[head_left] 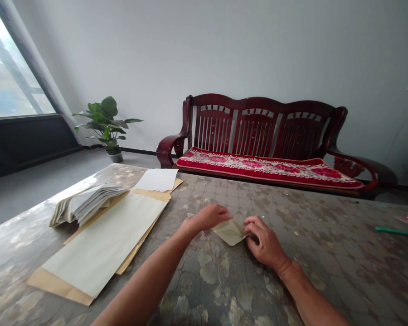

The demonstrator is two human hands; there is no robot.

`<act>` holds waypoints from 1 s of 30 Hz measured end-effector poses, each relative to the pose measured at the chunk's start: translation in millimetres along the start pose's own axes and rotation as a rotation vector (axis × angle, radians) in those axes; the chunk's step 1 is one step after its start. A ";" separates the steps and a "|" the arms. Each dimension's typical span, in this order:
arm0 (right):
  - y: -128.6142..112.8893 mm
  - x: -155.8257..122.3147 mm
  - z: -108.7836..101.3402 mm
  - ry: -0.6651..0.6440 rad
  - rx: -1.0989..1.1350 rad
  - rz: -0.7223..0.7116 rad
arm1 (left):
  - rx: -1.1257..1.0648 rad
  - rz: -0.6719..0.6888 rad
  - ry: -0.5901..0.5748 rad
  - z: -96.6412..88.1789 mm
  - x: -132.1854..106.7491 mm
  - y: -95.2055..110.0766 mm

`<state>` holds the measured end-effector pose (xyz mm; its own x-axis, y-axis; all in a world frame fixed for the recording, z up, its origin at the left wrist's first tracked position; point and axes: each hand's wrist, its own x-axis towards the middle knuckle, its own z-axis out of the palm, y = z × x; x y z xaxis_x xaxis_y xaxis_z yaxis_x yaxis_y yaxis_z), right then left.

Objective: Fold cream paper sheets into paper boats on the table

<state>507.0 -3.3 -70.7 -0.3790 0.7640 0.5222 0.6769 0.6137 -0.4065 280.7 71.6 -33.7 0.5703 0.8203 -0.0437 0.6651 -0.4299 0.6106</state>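
A small piece of folded pale paper point(230, 233) lies on the patterned tabletop between my hands. Above its far left edge my left hand point(212, 216) is bent over, fingers close together and slightly blurred; whether they grip the paper is hidden. At the paper's right corner my right hand point(263, 240) has thumb and fingers curled together in a pinch on it. Creases and an overlapping flap show on the paper.
Pale sheets on brown envelopes point(109, 240) lie to the left, beside a fanned stack of folded papers point(91, 203) and a lined sheet point(155, 179). A green pen-like stick point(394, 231) is at the right. Beyond the table point(204, 290) stands a wooden bench point(255, 131).
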 end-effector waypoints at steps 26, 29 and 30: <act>12.1 -0.5 8.2 0.026 0.065 -0.037 | -0.113 0.144 0.225 12.6 -34.0 -47.0; 14.5 -1.1 8.5 0.004 0.058 -0.037 | -0.146 0.139 0.247 12.8 -34.0 -48.1; 15.0 -1.4 8.5 0.005 0.054 -0.036 | -0.156 0.129 0.255 13.0 -33.8 -48.6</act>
<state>512.3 6.5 -83.9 -0.3993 0.7399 0.5413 0.6274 0.6511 -0.4272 235.4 59.9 -72.2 0.4926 0.8395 0.2294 0.5024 -0.4896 0.7127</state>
